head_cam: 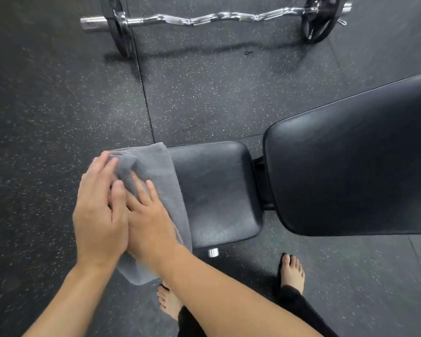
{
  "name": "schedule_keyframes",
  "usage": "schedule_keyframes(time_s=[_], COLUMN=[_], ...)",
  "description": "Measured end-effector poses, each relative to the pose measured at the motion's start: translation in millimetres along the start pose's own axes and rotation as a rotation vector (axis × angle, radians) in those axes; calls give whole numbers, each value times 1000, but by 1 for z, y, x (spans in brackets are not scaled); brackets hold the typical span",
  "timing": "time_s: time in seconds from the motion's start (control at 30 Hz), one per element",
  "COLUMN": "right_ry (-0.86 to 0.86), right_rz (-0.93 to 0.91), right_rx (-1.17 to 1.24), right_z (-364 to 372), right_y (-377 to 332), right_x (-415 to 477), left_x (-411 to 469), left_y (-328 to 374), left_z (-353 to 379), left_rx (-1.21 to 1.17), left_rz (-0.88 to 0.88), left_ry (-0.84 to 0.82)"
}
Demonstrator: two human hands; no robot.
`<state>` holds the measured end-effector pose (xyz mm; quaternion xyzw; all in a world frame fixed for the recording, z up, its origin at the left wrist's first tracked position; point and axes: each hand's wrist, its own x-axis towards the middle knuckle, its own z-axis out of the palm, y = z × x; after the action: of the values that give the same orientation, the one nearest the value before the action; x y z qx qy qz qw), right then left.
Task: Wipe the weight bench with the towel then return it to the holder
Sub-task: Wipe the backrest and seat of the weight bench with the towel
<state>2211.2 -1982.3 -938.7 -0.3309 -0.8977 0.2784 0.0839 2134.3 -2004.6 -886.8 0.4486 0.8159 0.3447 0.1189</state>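
Note:
A grey towel (159, 171) lies folded over the left end of the black seat pad (216, 188) of the weight bench. Part of it hangs below the pad's near edge. My left hand (99, 210) rests flat on the towel's left side, fingers spread. Beside it, touching, my right hand (150, 222) presses on the towel with fingers extended. The bench's long black back pad (350, 171) runs off to the right. No towel holder is in view.
A chrome curl bar (204, 19) with black plates lies on the speckled rubber floor (46, 105) beyond the bench. My bare feet (293, 272) stand close to the bench's near side. A metal knob (213, 252) sticks out under the seat.

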Motion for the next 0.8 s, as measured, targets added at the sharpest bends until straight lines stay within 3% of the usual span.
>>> schedule_keyframes(time_s=[0.1,0.17,0.3,0.4,0.5,0.6,0.7,0.8], right_ry=[-115,-109,-116,-139,56,262,-3,-261], right_rz=[-113,-108,226,311,303,259,303,245], right_rx=[-177,-113,53,45,29,-271,-496,-572], right_z=[-5,-13,-74,-146,-230,-299,-311,-268], right_y=[15,38,113,157,186,220,239,236], right_x=[7,2,-28,-58,-74,-77,-71,-78], left_x=[-3,-8,-21,-25,-22,-15,-9,-5], left_y=[7,14,42,73,111,145,169,189], left_z=[10,18,38,51,64,74,85,98], left_rx=[9,37,80,82,24,-4,-18,-33], left_rz=[-26,-44,-13,2,17,62,64,73], left_ry=[-41,-94,-201,-233,-237,-249,-270,-282])
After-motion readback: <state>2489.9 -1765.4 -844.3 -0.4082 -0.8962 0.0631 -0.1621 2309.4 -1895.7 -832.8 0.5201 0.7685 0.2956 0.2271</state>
